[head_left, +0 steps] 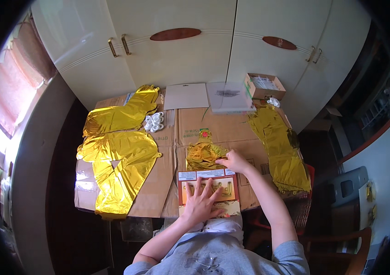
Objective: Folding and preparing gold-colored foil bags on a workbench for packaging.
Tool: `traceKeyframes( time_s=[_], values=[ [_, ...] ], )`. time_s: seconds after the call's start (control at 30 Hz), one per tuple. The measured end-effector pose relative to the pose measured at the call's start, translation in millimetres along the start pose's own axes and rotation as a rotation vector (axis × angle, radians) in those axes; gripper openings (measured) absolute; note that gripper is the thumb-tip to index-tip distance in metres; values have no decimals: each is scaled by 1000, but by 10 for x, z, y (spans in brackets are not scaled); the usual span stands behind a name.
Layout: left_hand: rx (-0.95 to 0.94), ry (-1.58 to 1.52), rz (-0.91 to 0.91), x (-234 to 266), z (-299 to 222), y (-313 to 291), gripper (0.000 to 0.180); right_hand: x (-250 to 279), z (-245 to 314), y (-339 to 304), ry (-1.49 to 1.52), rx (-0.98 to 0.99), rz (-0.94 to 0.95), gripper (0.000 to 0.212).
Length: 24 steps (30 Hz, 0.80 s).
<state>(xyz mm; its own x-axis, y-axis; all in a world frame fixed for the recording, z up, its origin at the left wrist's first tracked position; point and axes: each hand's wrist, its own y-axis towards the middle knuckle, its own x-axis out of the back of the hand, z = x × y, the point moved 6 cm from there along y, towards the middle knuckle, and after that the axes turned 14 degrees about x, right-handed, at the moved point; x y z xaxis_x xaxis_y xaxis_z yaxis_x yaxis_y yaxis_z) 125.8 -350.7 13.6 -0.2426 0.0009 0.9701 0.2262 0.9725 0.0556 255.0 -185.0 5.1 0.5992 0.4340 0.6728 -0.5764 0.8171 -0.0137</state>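
My left hand (201, 201) lies flat with fingers spread on a printed cardboard package (230, 187) in red, gold and white at the table's near edge. Just beyond the package, a crumpled gold foil balloon (202, 151) rests on the cardboard. The fingers of my right hand (235, 162) are closed on the right edge of that balloon. Its upper end shows a small pink and green spot.
Flat gold foil balloons (121, 162) cover the left side, another (282, 151) the right. A bundle of white ribbon rolls (154, 122) lies left of centre. At the back are a grey-white board (186, 96), a clear plastic sleeve (230, 98) and a small box (264, 86) of white sticks.
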Motion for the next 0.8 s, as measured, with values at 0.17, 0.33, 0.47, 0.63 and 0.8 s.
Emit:
traceKeyframes(
  time_s=[0.17,0.33,0.47,0.63,0.8],
  values=[
    [-8,10,10,4,14,13,74,-13,5,-2,-12,16,2,44],
    [-13,14,17,-9,-3,26,74,-89,-73,3,132,188,-64,34],
    [-2,37,27,13,2,22,73,-77,-16,-19,70,94,15,33],
    [6,40,22,-19,5,41,73,41,136,-54,14,-8,65,36],
    [1,33,1,-1,-2,13,75,-1,170,-115,67,224,-32,30]
  ],
)
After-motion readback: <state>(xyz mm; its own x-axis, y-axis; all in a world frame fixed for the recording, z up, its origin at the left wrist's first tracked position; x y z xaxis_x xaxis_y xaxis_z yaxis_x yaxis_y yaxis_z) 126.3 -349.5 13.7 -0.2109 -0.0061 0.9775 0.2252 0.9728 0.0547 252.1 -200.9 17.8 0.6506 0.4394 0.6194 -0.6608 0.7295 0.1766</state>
